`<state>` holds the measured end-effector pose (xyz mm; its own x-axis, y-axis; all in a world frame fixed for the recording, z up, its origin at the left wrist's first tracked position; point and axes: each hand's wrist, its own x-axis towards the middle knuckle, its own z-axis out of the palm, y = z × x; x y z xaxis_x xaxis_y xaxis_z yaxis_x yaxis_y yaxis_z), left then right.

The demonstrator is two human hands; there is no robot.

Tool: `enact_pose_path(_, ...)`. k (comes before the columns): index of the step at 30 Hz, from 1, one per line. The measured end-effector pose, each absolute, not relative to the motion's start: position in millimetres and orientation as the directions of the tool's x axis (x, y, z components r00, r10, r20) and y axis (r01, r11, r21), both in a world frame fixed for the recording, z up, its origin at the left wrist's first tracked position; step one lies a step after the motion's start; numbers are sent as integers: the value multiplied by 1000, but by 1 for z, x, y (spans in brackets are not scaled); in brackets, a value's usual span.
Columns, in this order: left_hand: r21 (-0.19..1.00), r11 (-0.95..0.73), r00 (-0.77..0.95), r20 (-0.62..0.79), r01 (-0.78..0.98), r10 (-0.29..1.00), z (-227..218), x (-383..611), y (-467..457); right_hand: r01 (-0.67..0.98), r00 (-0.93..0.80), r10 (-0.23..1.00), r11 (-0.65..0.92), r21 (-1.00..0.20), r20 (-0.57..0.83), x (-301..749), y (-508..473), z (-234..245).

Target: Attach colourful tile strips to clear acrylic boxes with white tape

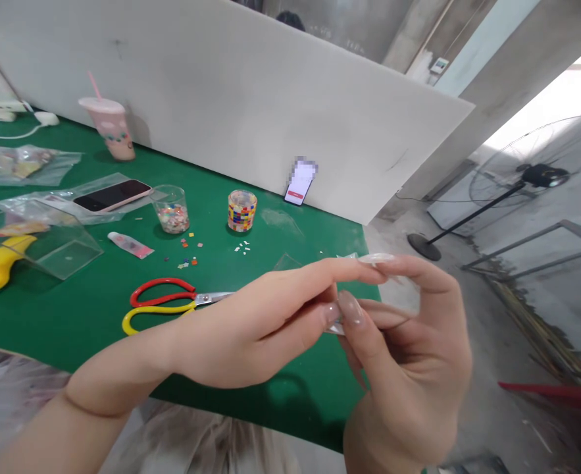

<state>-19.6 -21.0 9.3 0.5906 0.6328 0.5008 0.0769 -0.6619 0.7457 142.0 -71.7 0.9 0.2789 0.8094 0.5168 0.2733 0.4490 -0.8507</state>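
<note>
I'm pinching a clear piece, left hand + right hand fingers | tiled cup looking mostly covered | loose tiles lying unused

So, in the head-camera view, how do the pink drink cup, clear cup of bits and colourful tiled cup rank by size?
1. Pink drink cup, clearly largest.
2. Clear cup of bits.
3. Colourful tiled cup, only somewhat smaller.

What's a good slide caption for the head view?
Two hands hold a small, mostly hidden item above a green table with scissors and a colorful mosaic cup.
</note>
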Motion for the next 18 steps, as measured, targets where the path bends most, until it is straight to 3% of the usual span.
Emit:
enact_pose_path(3, 767, -641, 600, 497, 34, 626, 9, -18, -23, 315, 324, 781, 443, -839, 534, 139, -73, 2)
enact_pose_path(7, 781, -620, 484, 573, -78, 661, 2, -13, -22, 218, 332, 808, 437, -873, 487, 140, -70, 0)
enact_pose_path(11, 541, -836, 417, 742, 90, 525, -5, -10, -14, 213, 260, 811, 482, -850, 525, 139, -65, -8)
enact_pose_path(15, 304, -908, 352, 848, 290, 396, -11, -5, -2, 242, 171, 798, 535, -810, 578, 139, -59, -17)
enact_pose_path(18, 253, -905, 335, 866, 343, 370, -15, 0, 5, 234, 136, 848, 476, -848, 513, 142, -52, -19)
